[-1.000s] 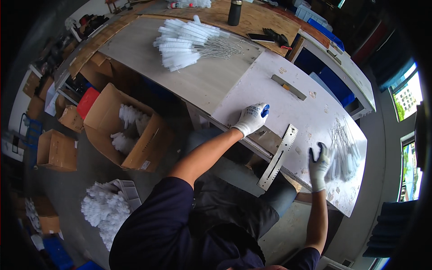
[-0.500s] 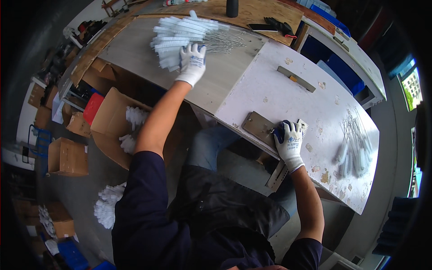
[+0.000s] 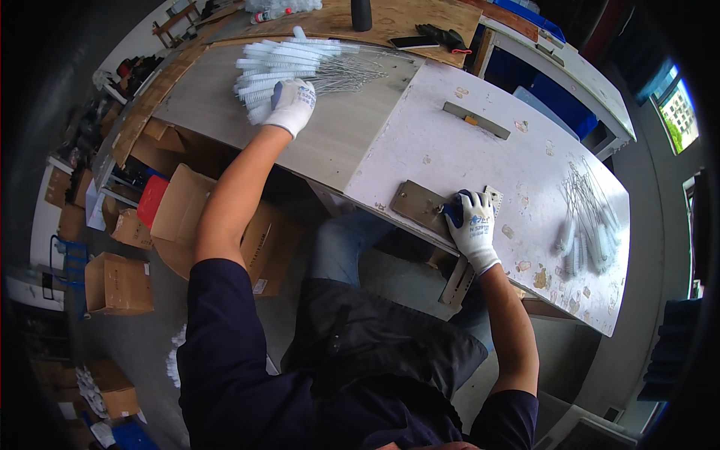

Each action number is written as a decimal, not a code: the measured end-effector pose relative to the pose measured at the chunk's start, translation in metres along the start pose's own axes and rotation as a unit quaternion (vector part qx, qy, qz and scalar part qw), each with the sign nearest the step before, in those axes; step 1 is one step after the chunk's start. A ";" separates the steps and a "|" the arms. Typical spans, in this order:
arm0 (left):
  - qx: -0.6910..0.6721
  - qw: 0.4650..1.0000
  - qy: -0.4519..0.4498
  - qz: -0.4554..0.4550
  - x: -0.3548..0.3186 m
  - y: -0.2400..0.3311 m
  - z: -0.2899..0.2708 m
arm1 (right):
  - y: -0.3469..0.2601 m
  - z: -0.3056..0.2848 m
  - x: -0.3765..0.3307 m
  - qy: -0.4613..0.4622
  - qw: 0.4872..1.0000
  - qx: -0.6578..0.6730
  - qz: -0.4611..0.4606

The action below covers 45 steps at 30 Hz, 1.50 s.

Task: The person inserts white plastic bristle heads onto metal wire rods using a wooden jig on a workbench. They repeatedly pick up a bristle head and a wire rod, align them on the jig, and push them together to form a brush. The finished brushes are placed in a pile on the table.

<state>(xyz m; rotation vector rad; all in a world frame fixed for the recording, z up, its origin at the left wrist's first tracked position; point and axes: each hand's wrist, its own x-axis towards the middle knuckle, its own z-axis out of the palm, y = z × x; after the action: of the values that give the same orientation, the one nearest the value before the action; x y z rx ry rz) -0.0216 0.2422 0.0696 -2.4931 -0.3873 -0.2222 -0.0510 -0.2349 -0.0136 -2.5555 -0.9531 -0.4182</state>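
Note:
My left hand [image 3: 292, 105], in a white glove with a blue cuff patch, reaches far out to a large pile of white brushes with wire handles [image 3: 277, 60] on the grey board and curls over the pile's near edge. My right hand [image 3: 471, 223], gloved the same way, lies with its fingers spread on a flat metal plate [image 3: 416, 201] and a perforated metal strip [image 3: 459, 279] at the front edge of the white table [image 3: 480, 161]. A smaller heap of wire-handled brushes [image 3: 589, 225] lies to the right of that hand.
A short metal bar [image 3: 476, 120] rests farther back on the white table. A black bottle [image 3: 361, 13], a dark phone [image 3: 409, 43] and black gloves [image 3: 442, 34] sit on the plywood bench behind. Open cardboard boxes [image 3: 180, 217] stand on the floor at the left.
My left hand moved from the white table's front edge out to the big brush pile. My right hand left the small brush heap and came down onto the metal plate.

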 end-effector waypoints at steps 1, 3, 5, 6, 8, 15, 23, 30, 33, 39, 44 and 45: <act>-0.013 1.000 -0.017 -0.003 -0.005 -0.003 -0.005 | -0.001 -0.001 0.000 0.002 1.000 0.001 0.000; -0.161 0.986 -0.032 -0.009 -0.023 -0.002 -0.022 | 0.000 -0.002 -0.002 0.003 1.000 -0.002 0.007; -0.327 0.944 -0.033 -0.025 -0.040 0.002 -0.035 | 0.001 -0.003 -0.003 0.011 1.000 -0.001 0.006; -0.389 0.921 -0.035 -0.002 -0.053 0.013 -0.038 | 0.001 -0.003 -0.003 0.016 1.000 0.000 0.007; -0.650 0.749 -0.130 -0.024 -0.073 0.048 -0.056 | 0.004 0.000 -0.003 0.027 1.000 0.001 -0.002; -0.932 0.276 -0.196 -0.132 -0.066 0.194 -0.089 | -0.005 -0.004 -0.002 0.053 0.994 0.092 0.000; -0.942 0.233 -0.193 -0.143 -0.033 0.272 -0.107 | 0.015 0.006 -0.006 0.005 0.979 0.204 0.012; -0.961 0.147 -0.226 -0.067 -0.036 0.297 -0.088 | 0.004 0.003 -0.005 -0.008 0.986 0.168 0.012; -0.964 0.127 -0.232 -0.039 -0.037 0.301 -0.083 | 0.001 0.002 -0.004 -0.009 0.988 0.155 0.019; -0.962 0.126 -0.240 -0.024 -0.040 0.299 -0.088 | 0.000 0.005 -0.009 0.012 0.990 0.130 0.045; -0.964 0.085 -0.252 -0.008 -0.034 0.302 -0.076 | -0.011 -0.006 -0.008 0.059 0.993 0.103 -0.023; -0.964 0.069 -0.257 0.000 -0.032 0.301 -0.072 | -0.013 -0.009 -0.008 0.030 0.995 0.089 -0.039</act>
<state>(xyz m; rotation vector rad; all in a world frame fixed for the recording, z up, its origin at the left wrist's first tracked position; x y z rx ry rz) 0.0405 -0.0419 -0.0425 -5.3195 -0.0959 1.3456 -0.0664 -0.2346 -0.0056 -2.3394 -1.0224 -0.4112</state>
